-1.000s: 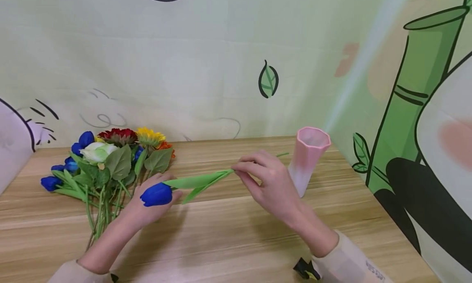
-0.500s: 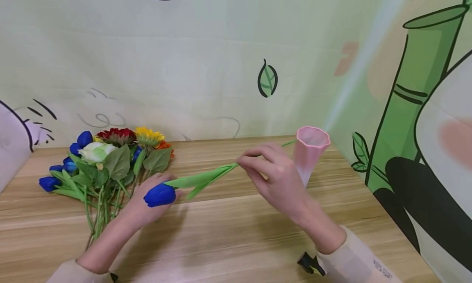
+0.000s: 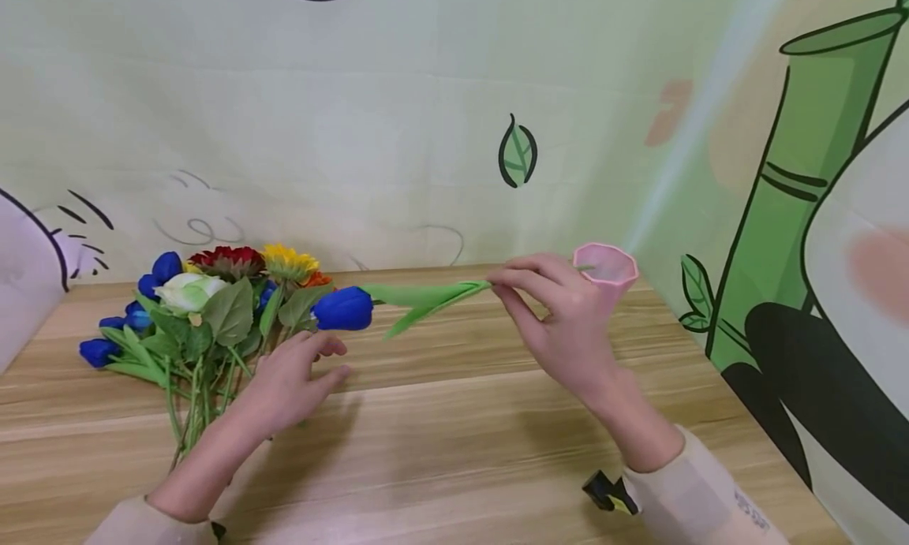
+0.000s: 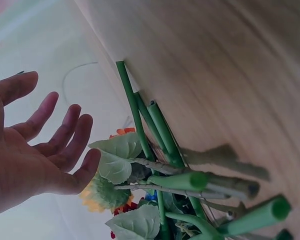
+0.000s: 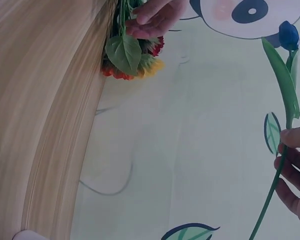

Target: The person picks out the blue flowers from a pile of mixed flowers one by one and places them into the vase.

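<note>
My right hand [image 3: 561, 324] pinches the green stem [image 5: 270, 192] of a blue tulip [image 3: 344, 308] just below its long leaves [image 3: 426, 296]. The tulip lies nearly level, bloom to the left. Its stem end [image 3: 585, 268] shows at the mouth of a pink octagonal vase [image 3: 611, 265], which the hand partly hides. My left hand [image 3: 294, 383] holds nothing, its fingers loosely bent, beside the flower pile and just below the tulip's bloom. In the left wrist view that hand [image 4: 40, 145] is near several cut stem ends [image 4: 162, 135].
Several artificial flowers lie at the left of the wooden table [image 3: 454, 450]: a white rose [image 3: 188, 293], a dark red bloom [image 3: 227, 263], a yellow one [image 3: 289, 263] and blue tulips [image 3: 95, 352]. A printed cloth backdrop [image 3: 398, 135] rises behind the table and along its right side.
My right hand has moved right and up with the tulip, bringing the stem end to the vase's mouth. The bloom has risen clear of my left hand, which stays nearly in place.
</note>
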`<state>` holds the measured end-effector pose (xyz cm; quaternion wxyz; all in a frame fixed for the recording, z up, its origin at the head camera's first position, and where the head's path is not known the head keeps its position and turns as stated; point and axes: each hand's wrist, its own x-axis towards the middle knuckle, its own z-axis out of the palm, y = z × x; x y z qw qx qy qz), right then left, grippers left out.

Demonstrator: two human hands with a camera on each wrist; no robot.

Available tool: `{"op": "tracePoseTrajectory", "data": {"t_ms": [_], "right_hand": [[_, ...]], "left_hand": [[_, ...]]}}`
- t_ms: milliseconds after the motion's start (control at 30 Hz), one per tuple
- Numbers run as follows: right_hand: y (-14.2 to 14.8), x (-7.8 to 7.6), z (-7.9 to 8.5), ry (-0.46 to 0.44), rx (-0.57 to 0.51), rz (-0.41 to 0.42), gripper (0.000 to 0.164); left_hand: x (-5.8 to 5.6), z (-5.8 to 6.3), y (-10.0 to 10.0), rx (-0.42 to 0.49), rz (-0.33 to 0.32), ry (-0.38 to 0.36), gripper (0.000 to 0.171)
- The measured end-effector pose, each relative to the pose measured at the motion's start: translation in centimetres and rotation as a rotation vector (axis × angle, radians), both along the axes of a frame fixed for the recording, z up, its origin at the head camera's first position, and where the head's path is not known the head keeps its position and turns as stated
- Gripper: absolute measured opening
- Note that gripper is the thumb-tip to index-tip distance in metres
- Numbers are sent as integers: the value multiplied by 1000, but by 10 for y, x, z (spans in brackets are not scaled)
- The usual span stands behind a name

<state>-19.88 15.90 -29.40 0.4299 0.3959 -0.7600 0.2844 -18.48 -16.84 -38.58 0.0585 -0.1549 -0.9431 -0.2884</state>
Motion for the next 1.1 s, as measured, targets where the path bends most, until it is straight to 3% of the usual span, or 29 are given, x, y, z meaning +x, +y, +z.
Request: {"op": "tracePoseTrajectory", "data": {"t_ms": [267,633,800,1100], "right_hand": [[9,-7,0,-31,-77,-67,9],[12,-14,3,-57,-234,-94,9],[16,-17,5,-60,-238,-130,6],[23,-21,1,-161,-249,-184,9]], "left_hand": [[0,1,-1,-18,1,-21,26],[1,1,-1,-22,4,-23,26],[1,0,-1,-21,1,-30,26],[2,-1,0,-1,-15,-37,26]]}}
